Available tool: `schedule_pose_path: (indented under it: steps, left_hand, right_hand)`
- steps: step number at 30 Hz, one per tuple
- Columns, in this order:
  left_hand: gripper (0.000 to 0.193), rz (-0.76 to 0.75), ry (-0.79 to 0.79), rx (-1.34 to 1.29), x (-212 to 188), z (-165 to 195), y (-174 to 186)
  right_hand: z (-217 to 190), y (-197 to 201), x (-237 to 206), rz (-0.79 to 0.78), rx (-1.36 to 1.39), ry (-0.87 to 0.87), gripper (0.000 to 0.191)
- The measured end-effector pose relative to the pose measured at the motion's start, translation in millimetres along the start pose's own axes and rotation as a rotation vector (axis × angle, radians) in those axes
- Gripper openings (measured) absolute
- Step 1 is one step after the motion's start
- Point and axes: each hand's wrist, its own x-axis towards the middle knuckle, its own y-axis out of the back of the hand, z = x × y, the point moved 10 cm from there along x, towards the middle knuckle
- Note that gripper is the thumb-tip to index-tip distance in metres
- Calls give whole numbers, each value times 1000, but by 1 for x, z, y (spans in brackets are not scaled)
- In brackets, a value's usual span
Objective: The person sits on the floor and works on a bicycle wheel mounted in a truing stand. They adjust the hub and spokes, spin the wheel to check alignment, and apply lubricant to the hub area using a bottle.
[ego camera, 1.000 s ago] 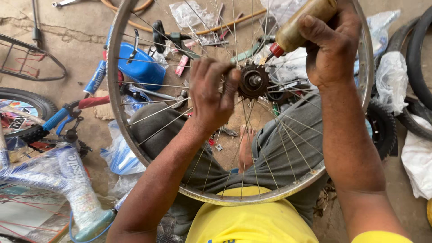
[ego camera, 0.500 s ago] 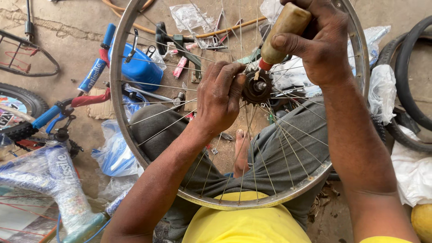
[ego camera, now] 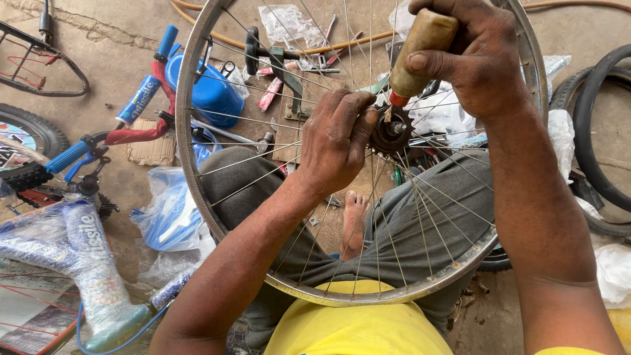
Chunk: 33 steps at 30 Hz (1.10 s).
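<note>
Nearest the camera, a yellow shirt (ego camera: 355, 329) and grey trousers (ego camera: 420, 217) fill the bottom of the view, with a bare foot (ego camera: 355, 220) showing between the knees. A spoked bicycle wheel (ego camera: 217, 217) stands over the lap, its silver rim running from the near edge up to the far edge of the view. The left hand (ego camera: 338, 141) reaches through the spokes and closes its fingertips on the dark hub (ego camera: 392, 131) at the centre of the wheel. The right hand (ego camera: 476, 59) comes in from the right, gripping a tan squeeze bottle (ego camera: 420, 49) tilted downward, its red nozzle right at the hub. To the left, on the concrete floor (ego camera: 118, 66), lie a plastic-wrapped bicycle frame (ego camera: 85, 250) and, farther off, blue handlebar grips (ego camera: 66, 158). Beyond the wheel, a blue container (ego camera: 213, 92) sits with scattered tools and plastic bags. On the right, black tyres (ego camera: 595, 125) lie beside white bags.
</note>
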Motion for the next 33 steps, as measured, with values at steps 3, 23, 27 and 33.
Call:
schedule_pose_path:
  steps: [3, 23, 27, 33]
  left_hand:
    - [21, 8, 14, 1, 1, -1, 2]
    - [30, -137, -11, 71, 8, 8, -10]
    - [40, -170, 0, 140, 9, 5, -11]
    - [74, -269, -163, 375, 13, 21, -14]
  right_hand:
    - [0, -5, 0, -43, 1, 40, 50]
    - [43, 41, -56, 557, 348, 15, 56]
    - [73, 35, -79, 675, 680, -98, 54]
    - [85, 31, -91, 718, 850, -127, 52]
